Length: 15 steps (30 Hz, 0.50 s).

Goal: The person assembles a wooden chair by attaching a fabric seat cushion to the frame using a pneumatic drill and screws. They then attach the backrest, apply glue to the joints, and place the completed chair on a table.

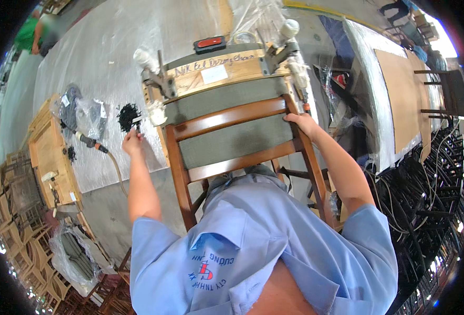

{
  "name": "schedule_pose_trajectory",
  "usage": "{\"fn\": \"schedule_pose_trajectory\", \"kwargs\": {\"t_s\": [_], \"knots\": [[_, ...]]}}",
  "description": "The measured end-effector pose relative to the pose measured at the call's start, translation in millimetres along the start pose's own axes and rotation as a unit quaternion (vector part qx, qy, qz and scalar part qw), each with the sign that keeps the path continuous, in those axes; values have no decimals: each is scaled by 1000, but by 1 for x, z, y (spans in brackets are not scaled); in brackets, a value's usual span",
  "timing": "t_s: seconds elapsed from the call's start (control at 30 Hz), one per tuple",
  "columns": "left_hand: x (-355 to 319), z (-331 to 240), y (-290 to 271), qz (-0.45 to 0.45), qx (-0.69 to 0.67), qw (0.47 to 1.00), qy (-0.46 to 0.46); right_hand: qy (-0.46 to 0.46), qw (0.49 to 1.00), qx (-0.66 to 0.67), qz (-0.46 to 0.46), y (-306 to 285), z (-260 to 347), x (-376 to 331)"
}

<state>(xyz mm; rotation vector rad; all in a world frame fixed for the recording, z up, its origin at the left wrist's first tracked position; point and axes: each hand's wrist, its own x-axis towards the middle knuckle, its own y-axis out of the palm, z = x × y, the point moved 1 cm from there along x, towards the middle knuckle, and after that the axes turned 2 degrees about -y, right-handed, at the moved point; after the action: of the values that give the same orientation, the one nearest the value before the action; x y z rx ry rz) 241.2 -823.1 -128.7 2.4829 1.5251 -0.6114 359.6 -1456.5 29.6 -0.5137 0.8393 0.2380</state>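
Chair frame (232, 139) sits right in the middle of things, a brown wooden one tipped onto a padded jig (226, 79) on the plastic-covered worktop (100, 47), with its back rails running left to right across the view and its side posts pointing back toward the person. The right hand (301, 122) is clamped on the upper right corner of the frame, fingers wrapped over the end of the top rail where it meets the post. So that hand is already on the chair, no reach needed.

The left hand (133, 139) is off to the left of the frame, just beside its left post but not touching it. Its fingers are pinched together on something small and pale; too small to say what exactly. Directly above that hand, nearly touching the fingertips, lies a little heap of small black parts (128, 114) loose on the plastic sheet. They aren't in any container, just a pile. So from the left hand, the chair lies to the right and the black heap lies straight ahead, very close.

Further left there's a power tool with an orange collar (91, 142) lying on the worktop, its hose trailing down off the edge, and some clear bags with dark stuff in them (79, 113) behind it. A red and black box (209, 43) sits at the far side of the jig. Stacks of dark chair frames (431, 199) fill the floor on the right.
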Motion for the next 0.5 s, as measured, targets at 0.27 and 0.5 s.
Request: {"fn": "schedule_pose_trajectory", "kwargs": {"t_s": [0.27,0.5], "knots": [[15,-14,-39,71,-247,948,-186,-100,937,-269,-200,-12,36,-4],[-9,-34,-34,124,-233,959,-102,-282,871,-321,-243,-65,6,117]]}}
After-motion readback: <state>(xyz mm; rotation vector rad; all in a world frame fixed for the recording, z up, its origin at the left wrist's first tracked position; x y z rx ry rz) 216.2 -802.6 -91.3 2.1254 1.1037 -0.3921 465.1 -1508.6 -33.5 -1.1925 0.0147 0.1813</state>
